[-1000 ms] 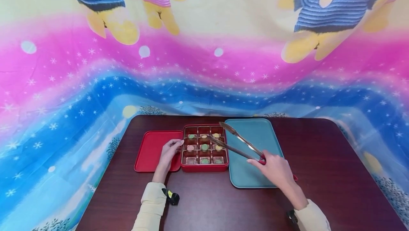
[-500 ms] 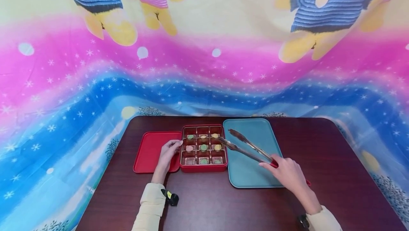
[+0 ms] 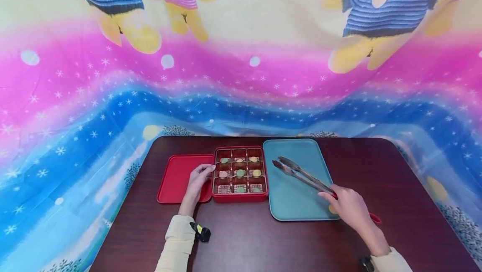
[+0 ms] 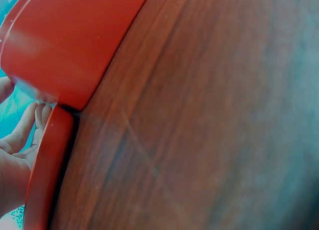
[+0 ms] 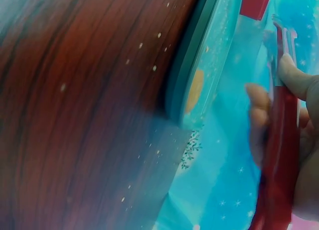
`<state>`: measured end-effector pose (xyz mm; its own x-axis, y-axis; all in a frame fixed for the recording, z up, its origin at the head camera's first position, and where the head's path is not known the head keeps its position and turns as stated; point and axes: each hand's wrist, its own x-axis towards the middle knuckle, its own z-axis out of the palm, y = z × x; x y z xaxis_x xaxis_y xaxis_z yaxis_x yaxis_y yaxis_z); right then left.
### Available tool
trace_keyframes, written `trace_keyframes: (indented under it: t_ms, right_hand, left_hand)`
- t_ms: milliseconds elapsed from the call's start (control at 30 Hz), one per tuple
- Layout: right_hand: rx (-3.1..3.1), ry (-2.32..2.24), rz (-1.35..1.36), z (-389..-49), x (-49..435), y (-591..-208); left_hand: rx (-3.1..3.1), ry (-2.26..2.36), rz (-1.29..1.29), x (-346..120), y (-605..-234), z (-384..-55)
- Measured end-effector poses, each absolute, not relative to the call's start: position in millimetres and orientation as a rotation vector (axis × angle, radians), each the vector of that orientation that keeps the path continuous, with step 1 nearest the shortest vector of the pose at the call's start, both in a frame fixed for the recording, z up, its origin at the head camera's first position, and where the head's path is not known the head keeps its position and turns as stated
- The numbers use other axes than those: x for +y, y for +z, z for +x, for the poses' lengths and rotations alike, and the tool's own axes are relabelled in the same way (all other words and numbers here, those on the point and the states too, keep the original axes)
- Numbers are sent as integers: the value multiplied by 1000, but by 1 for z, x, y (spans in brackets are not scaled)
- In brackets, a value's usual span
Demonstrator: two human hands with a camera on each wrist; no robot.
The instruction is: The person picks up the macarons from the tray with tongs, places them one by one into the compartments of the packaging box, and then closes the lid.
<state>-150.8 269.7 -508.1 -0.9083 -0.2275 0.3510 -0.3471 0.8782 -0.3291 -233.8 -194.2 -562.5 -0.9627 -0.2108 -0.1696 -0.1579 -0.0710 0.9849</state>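
A red box (image 3: 241, 198) with a divided insert stands at the table's middle. Most compartments hold a small round cookie-like piece, green (image 3: 240, 173), pink (image 3: 223, 174) or yellow (image 3: 257, 173); the front left one shows only its patterned base. My left hand (image 3: 198, 182), above the red lid (image 3: 175, 180), touches the box's left side with extended fingers. My right hand (image 3: 350, 207) grips metal tongs (image 3: 303, 175) by their red handles. Over the teal tray (image 3: 290, 209) the tong tips stand close together, nothing seen between them. Near my right thumb lies a yellow round piece (image 3: 333, 209) on the tray.
The lid lies flat against the box's left side, and the tray stands close on its right. Dark wooden table (image 3: 241, 238) surrounds them. A patterned cloth (image 3: 241, 75) hangs behind the table.
My right hand has drawn the tongs rightward and toward me, from over the box to over the tray. Their arms have come closer together. The yellow piece has come into view. My left hand stays.
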Motion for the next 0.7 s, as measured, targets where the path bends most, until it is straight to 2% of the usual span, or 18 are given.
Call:
trace_keyframes:
  t_ms: [700]
  right_hand:
    - [-2835,462,348,-141,295,-509]
  left_hand:
    - [-2118,-2265,403,-195,-560,-233]
